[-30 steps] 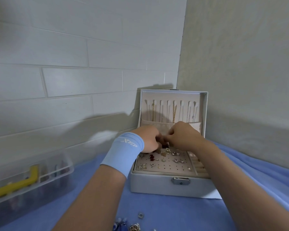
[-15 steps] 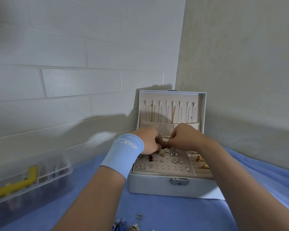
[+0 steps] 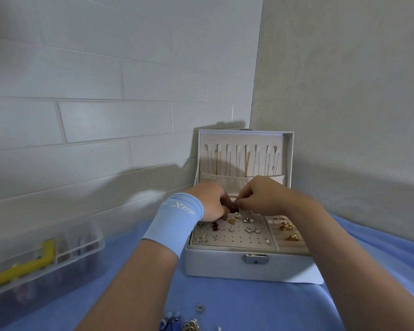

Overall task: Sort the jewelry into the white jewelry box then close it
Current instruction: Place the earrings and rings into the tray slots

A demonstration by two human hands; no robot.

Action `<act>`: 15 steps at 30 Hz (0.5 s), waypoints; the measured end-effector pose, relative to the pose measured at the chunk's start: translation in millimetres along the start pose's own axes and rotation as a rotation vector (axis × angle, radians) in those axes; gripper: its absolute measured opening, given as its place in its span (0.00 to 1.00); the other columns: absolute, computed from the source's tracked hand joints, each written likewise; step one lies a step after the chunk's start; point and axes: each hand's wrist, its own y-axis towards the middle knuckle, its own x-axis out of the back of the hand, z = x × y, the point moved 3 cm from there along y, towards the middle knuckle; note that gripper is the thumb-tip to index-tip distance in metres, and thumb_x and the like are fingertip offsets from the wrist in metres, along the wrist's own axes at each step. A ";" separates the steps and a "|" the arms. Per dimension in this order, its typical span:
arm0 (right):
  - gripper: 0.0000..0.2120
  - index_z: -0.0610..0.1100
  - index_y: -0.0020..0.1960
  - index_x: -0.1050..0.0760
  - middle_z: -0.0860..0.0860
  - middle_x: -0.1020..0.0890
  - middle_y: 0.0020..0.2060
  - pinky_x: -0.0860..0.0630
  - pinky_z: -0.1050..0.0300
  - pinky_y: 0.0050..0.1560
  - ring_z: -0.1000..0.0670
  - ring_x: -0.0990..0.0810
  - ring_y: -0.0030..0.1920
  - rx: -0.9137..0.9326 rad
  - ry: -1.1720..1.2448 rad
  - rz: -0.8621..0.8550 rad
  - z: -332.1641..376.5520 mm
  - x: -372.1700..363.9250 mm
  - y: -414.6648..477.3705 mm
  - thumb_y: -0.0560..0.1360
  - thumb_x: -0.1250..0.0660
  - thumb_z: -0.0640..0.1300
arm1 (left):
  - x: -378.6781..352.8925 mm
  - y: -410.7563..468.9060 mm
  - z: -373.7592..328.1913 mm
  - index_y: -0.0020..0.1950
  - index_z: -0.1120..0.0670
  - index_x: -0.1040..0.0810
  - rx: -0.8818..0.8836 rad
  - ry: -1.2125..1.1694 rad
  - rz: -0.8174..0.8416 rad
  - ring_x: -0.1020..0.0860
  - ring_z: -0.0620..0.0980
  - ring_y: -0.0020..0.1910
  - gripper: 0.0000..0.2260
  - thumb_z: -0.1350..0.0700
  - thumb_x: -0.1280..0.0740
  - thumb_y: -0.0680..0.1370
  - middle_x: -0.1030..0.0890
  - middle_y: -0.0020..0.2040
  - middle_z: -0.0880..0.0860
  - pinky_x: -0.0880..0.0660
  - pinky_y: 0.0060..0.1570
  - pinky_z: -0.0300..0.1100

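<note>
White jewelry box (image 3: 220, 263): earrings (image 3: 252, 230) on pad (image 3: 239, 240), chains (image 3: 247, 163) inside lid (image 3: 249, 137).

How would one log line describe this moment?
left hand, right hand: fingers meet above earring panel, anything held hidden | white jewelry box: lid open | loose jewelry: on blue cloth

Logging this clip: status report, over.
Left hand, right hand: fingertips meeting over the tray, item hidden. White jewelry box open, partly filled. Loose jewelry on blue cloth.
</note>
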 end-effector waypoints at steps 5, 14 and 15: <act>0.11 0.51 0.49 0.13 0.57 0.16 0.38 0.20 0.58 0.41 0.56 0.20 0.36 0.058 0.033 -0.078 10.6 5.8 -10.5 0.77 0.34 0.42 | 4.1 -16.4 -2.0 0.63 0.47 0.19 -0.010 -0.071 -0.074 0.22 0.50 0.58 0.13 0.56 0.37 0.82 0.19 0.62 0.49 0.29 0.52 0.38; 0.06 0.51 0.43 0.15 0.55 0.15 0.36 0.24 0.62 0.38 0.59 0.21 0.34 0.188 0.020 0.087 71.9 3.8 -73.2 0.76 0.29 0.48 | 19.4 -91.2 16.2 0.46 0.45 0.21 0.024 -0.086 -0.107 0.23 0.45 0.44 0.01 0.49 0.32 0.77 0.22 0.44 0.43 0.29 0.44 0.39; 0.05 0.50 0.43 0.15 0.55 0.14 0.36 0.23 0.61 0.40 0.59 0.21 0.34 0.194 0.005 0.154 78.3 -0.1 -82.3 0.75 0.29 0.47 | 18.9 -102.2 17.5 0.45 0.44 0.22 0.034 -0.097 -0.063 0.22 0.44 0.42 0.01 0.49 0.32 0.77 0.22 0.42 0.43 0.28 0.44 0.39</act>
